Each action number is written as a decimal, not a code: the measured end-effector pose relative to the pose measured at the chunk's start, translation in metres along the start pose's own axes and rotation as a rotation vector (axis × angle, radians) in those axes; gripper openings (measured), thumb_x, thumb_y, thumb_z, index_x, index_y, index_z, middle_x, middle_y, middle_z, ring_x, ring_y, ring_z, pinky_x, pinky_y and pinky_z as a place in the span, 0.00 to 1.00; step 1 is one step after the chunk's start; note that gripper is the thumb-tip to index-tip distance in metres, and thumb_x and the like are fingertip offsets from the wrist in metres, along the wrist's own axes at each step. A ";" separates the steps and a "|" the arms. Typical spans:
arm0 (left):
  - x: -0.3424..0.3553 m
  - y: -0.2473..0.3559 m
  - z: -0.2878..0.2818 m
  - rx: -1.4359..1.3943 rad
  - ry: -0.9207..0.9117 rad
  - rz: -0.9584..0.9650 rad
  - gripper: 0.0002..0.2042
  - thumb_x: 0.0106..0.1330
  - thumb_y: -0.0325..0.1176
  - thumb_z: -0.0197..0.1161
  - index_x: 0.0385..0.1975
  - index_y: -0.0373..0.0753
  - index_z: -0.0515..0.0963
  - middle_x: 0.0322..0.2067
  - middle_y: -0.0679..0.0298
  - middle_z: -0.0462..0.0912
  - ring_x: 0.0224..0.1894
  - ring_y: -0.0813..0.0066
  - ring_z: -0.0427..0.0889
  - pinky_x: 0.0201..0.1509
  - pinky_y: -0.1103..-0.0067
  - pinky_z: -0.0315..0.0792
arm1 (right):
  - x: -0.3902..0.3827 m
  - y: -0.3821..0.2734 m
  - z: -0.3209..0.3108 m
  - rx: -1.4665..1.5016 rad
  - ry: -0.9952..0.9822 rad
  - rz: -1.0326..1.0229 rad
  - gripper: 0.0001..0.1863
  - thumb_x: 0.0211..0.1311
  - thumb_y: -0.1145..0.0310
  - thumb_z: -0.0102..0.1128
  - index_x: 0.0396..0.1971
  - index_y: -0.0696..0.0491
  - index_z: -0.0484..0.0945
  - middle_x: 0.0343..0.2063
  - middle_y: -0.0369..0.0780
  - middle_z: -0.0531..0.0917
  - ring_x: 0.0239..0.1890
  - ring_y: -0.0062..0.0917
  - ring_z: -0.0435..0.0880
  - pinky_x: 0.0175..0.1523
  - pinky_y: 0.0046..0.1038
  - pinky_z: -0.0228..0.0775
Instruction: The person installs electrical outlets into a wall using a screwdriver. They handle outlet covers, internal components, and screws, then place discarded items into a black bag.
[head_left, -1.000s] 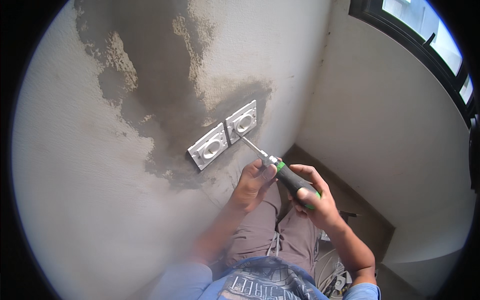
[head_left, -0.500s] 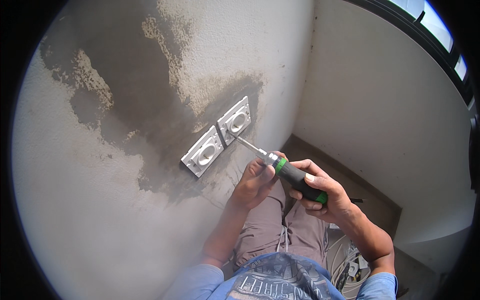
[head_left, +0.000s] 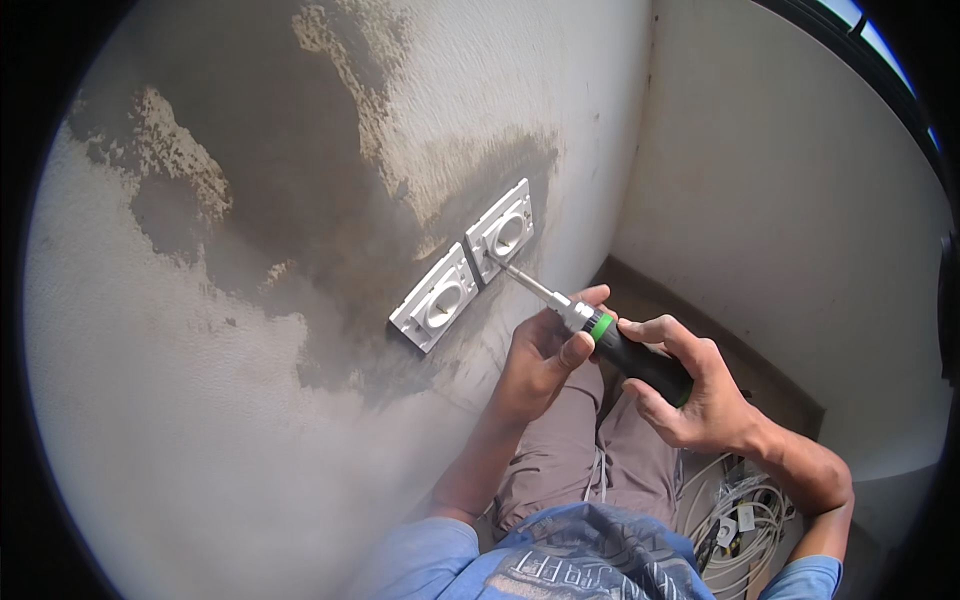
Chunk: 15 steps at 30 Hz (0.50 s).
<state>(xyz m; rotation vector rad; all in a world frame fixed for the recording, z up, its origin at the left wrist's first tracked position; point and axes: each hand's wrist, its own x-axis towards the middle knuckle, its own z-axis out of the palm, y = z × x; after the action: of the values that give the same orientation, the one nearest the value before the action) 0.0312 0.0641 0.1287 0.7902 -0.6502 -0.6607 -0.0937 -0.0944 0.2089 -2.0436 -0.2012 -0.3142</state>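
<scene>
Two white wall sockets sit side by side, a nearer left socket [head_left: 438, 303] and a right socket [head_left: 508, 232]. A screwdriver [head_left: 645, 362] with a black and green handle points up to the left, its metal shaft tip at the lower left part of the right socket. My left hand [head_left: 540, 370] is closed round the front of the handle at the metal collar, one finger reaching behind it. Around the rear of the handle is my right hand [head_left: 712, 400], index finger and thumb loosely on either side. Its other fingers are partly hidden.
Grey patches of plaster [head_left: 290, 180] mark the rough white wall around the sockets. A second wall [head_left: 780, 230] meets it at a corner on the right. Coiled pale cables [head_left: 765, 510] and small parts lie on the floor beside my legs. A dark window frame [head_left: 850, 60] shows top right.
The right hand's grip on the handle has loosened, with index finger and thumb now spread further apart. The whole view has shifted, so the sockets and hands appear further right.
</scene>
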 end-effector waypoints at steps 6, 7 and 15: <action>0.009 0.005 0.006 0.010 0.072 0.003 0.23 0.72 0.44 0.58 0.58 0.32 0.72 0.46 0.60 0.81 0.46 0.77 0.81 0.53 0.77 0.75 | -0.003 0.001 -0.002 -0.728 -0.063 -0.194 0.29 0.52 0.72 0.66 0.58 0.51 0.72 0.25 0.46 0.75 0.25 0.37 0.80 0.30 0.35 0.74; 0.008 0.008 0.007 0.022 0.087 0.008 0.20 0.73 0.43 0.57 0.54 0.33 0.74 0.44 0.60 0.81 0.44 0.77 0.82 0.51 0.78 0.76 | -0.001 0.000 0.000 -0.734 -0.060 -0.193 0.29 0.52 0.72 0.66 0.58 0.50 0.72 0.25 0.46 0.75 0.25 0.37 0.80 0.29 0.34 0.73; 0.007 0.004 0.008 0.122 0.164 -0.007 0.18 0.73 0.43 0.58 0.50 0.34 0.74 0.42 0.62 0.81 0.43 0.78 0.82 0.51 0.78 0.76 | -0.012 0.024 0.001 1.189 -0.108 0.587 0.19 0.68 0.59 0.59 0.53 0.51 0.69 0.27 0.35 0.74 0.20 0.10 0.69 0.19 0.15 0.57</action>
<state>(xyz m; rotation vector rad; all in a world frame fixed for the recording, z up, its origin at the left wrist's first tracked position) 0.0305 0.0576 0.1379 0.9500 -0.5420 -0.5592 -0.0983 -0.1046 0.1843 -0.8619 0.1404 0.2576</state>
